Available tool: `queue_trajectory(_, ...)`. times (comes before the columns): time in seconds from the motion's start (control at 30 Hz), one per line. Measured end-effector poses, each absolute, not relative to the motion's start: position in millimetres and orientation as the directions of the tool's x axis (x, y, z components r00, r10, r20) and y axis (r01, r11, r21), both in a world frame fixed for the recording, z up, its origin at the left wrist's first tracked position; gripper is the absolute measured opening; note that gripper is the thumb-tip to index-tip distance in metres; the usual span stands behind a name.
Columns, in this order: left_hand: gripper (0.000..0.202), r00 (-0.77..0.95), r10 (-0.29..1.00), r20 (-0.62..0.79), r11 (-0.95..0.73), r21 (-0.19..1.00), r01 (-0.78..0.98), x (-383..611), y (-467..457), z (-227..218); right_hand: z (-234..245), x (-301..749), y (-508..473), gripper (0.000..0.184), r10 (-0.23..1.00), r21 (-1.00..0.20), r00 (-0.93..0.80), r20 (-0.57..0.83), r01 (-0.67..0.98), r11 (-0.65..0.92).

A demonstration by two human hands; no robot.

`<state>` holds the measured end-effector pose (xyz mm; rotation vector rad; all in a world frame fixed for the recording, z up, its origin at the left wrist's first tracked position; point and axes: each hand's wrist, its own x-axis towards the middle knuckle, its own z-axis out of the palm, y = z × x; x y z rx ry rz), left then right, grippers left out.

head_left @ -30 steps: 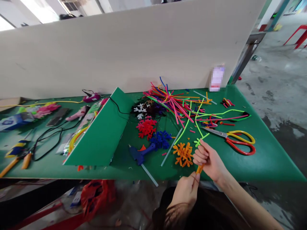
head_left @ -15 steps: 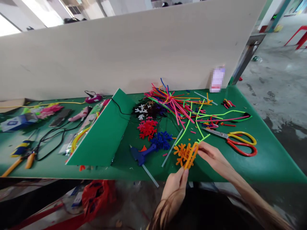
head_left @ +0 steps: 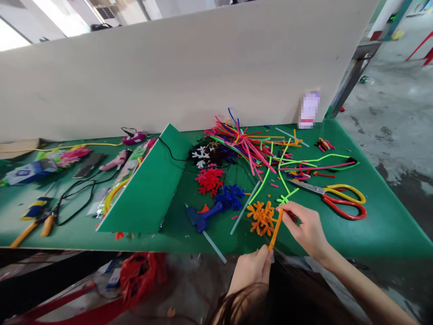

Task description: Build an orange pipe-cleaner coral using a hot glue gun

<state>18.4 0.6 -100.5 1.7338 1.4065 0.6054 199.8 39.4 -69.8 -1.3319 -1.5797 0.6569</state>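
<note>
An orange pipe cleaner (head_left: 275,231) is stretched between my hands near the table's front edge. My left hand (head_left: 253,267) is closed on its lower end, and my right hand (head_left: 302,224) pinches the upper end. Just left of it on the table lies an orange snowflake shape (head_left: 261,217) made of pipe cleaners. A light green piece (head_left: 287,197) lies beyond my right fingers. Scissors (head_left: 333,197) with one yellow and one red handle lie to the right of my right hand.
A blue glue gun (head_left: 201,217) with a glue stick lies left, beside blue (head_left: 230,197) and red snowflakes (head_left: 209,179). Behind is a heap of colourful pipe cleaners (head_left: 245,143). A green board (head_left: 149,189) leans at left; pliers (head_left: 47,225) lie beyond it.
The orange pipe cleaner showed as two spread strands half a second ago; now it appears as one narrow strip. My hands have moved slightly right and nearer me, uncovering more of the orange snowflake.
</note>
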Motion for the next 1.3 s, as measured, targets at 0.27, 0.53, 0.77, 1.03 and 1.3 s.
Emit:
queue_trajectory(0.27,0.024,0.24,0.949,0.205,-0.308,0.434,0.846,20,17,-77,-72,194,42,0.018,0.94,-0.791,-0.068,0.334,0.522,0.319)
queue_trajectory(0.53,0.026,0.375,0.779,0.502,-0.577,0.343,0.741,37,30,-64,-56,189,38,0.011,0.946,-0.864,-0.111,0.306,0.385,0.325)
queue_trajectory(0.77,0.011,0.309,0.804,0.509,-0.565,0.491,0.663,37,25,-62,-58,196,34,0.015,0.989,-0.942,-0.076,0.125,0.303,0.142)
queue_trajectory(1.03,0.026,0.531,0.669,0.52,-0.695,0.184,0.695,29,21,-62,-58,200,37,0.028,0.952,-0.974,-0.207,-0.225,0.039,-0.222)
queue_trajectory(1.3,0.023,0.703,0.509,0.497,-0.837,0.095,0.539,15,23,-62,-55,209,27,0.027,0.934,-0.967,-0.357,-0.035,0.249,0.059)
